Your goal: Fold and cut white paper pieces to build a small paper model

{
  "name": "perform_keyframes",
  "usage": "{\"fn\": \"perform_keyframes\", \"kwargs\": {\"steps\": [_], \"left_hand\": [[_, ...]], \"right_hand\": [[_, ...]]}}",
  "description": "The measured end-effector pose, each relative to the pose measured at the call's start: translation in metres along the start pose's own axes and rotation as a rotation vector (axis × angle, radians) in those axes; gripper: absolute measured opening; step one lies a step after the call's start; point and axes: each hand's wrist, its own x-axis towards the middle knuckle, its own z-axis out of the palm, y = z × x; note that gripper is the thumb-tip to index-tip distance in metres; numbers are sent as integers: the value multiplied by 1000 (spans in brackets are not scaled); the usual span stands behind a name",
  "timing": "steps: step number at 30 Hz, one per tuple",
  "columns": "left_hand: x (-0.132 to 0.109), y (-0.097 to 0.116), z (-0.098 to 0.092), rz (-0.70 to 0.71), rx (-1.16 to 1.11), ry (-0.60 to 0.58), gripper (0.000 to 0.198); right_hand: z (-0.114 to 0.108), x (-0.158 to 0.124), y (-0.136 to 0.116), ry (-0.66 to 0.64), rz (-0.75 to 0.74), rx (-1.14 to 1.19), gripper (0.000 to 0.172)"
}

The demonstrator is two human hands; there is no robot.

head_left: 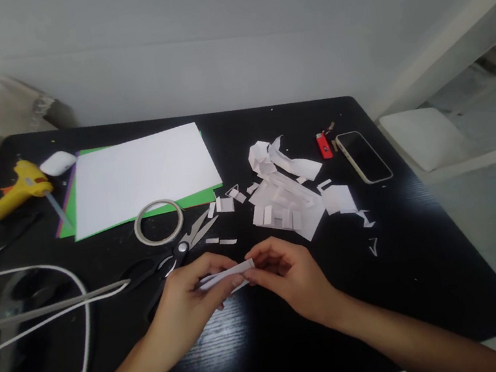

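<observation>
A narrow folded piece of white paper point(240, 268) is held above the black table point(273, 356). My left hand point(194, 293) grips its left part, with the thumb along the near side. At its right end, my right hand point(291, 273) pinches the paper between thumb and fingers. The fingertips of both hands nearly meet. Open-bladed scissors point(183, 246) with black handles lie just beyond my left hand, and small white paper strips point(228, 241) lie past the folded piece. Cut and folded white paper pieces point(310, 211) are heaped beyond my right hand.
White and green sheets point(144, 176) lie at the back left, a tape roll point(137, 227) at their front edge. A yellow glue gun point(26, 182), white mouse point(58, 163) and white cable point(88, 334) are on the left. A red lighter point(323, 146) and phone point(363, 157) lie back right.
</observation>
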Motion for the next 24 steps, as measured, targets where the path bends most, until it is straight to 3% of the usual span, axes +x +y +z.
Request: {"fn": "perform_keyframes", "kwargs": {"steps": [6,14,24], "left_hand": [[2,0,-2,173,127,64,12],[0,3,-2,316,101,105,14],[-1,4,-5,250,84,93,13]], "right_hand": [[0,0,-3,-4,29,34,25],[-1,-2,-4,-7,10,17,24],[-3,-1,-8,-61,50,127,20]]}}
